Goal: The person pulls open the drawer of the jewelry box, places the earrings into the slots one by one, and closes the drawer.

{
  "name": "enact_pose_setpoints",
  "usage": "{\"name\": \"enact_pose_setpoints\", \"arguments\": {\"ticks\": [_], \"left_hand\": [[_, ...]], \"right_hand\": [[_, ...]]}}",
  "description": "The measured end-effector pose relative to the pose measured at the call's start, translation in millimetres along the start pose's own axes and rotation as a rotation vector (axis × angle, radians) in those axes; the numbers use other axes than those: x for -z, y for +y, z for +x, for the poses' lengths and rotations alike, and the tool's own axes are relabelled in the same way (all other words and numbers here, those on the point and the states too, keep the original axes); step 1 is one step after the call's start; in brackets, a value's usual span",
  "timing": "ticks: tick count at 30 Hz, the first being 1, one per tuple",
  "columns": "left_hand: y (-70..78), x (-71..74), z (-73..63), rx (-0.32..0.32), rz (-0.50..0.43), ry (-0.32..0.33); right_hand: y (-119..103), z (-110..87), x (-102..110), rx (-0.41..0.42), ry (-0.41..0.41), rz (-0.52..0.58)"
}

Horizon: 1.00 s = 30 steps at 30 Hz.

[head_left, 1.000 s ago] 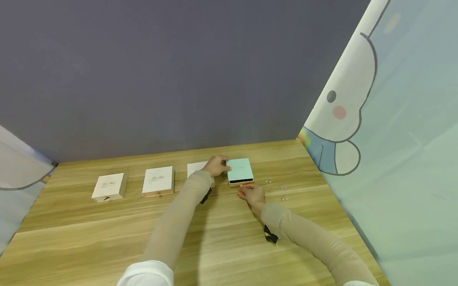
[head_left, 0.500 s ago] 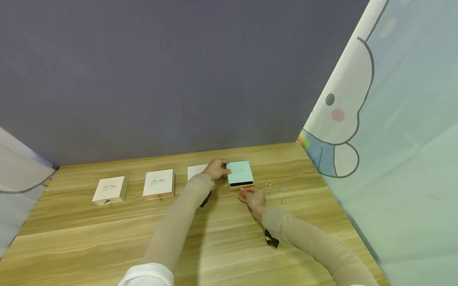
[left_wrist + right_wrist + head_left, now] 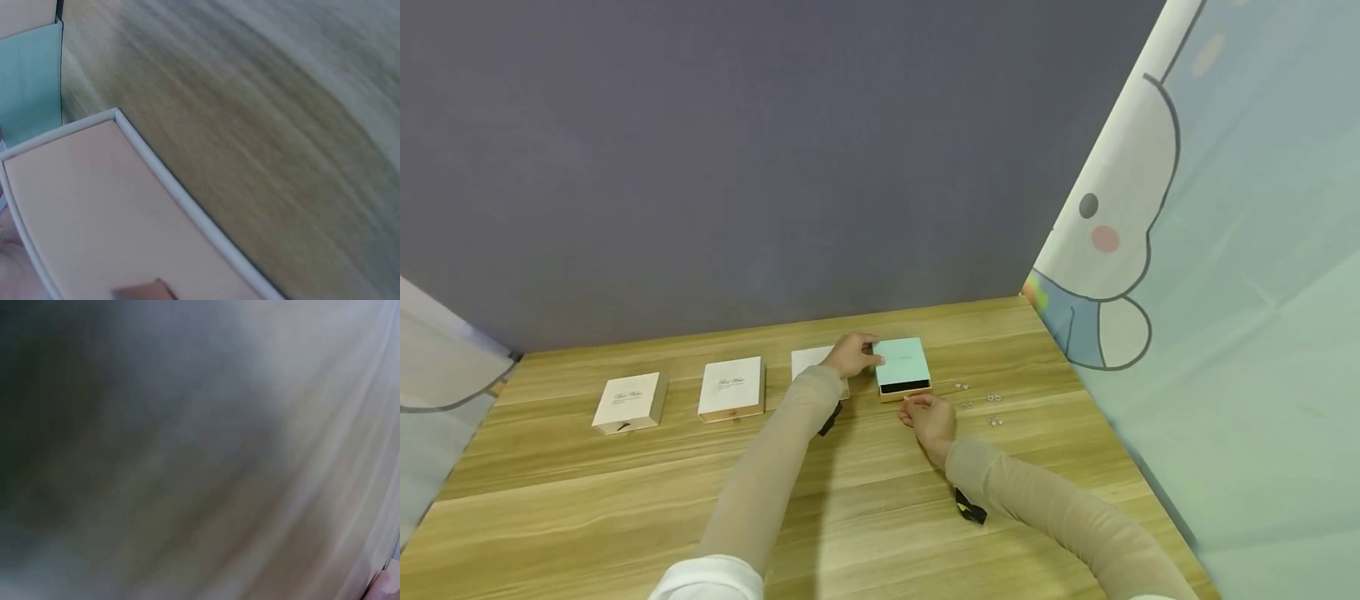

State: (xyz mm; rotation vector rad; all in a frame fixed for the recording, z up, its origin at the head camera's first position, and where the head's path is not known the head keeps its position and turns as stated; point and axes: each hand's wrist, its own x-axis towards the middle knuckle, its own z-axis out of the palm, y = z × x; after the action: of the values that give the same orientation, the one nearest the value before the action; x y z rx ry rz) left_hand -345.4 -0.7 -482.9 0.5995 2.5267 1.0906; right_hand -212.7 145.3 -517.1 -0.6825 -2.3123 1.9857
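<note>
At turquoise box [image 3: 901,358] — both hands [image 3: 850,356] [image 3: 932,423], arms [image 3: 782,450] outstretched.

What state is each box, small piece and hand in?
Mint box: drawer partly out, black showing inside
Leftmost white box: shut
Middle white box: shut
Third white box: looks shut, partly behind left arm
Small paired pieces: lying on the table
Left hand: holding the mint box's left side
Right hand: pinching at the drawer's front
</note>
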Motion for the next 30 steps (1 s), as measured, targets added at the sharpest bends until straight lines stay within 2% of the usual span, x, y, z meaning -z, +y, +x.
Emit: {"name": "enact_pose_setpoints", "arguments": {"ticks": [6,15,19,30], "left_hand": [[0.3,-0.5,-0.7,-0.015,-0.004,0.001],[-4.1,-1.2,1.7,0.008,-0.005,-0.004],[-4.1,-1.3,1.8,-0.008,0.003,-0.020],[1.0,3.1,-1.5,-0.034,0.002,-0.012]], "right_hand": [[1,-3.7,4,0.013,-0.006,-0.016],[3,-15.4,7,0.011,-0.041,-0.008],[3,-19.4,9,0.013,-0.043,0.004],[4,-27.3,13,0.019,-0.048,-0.014]]}}
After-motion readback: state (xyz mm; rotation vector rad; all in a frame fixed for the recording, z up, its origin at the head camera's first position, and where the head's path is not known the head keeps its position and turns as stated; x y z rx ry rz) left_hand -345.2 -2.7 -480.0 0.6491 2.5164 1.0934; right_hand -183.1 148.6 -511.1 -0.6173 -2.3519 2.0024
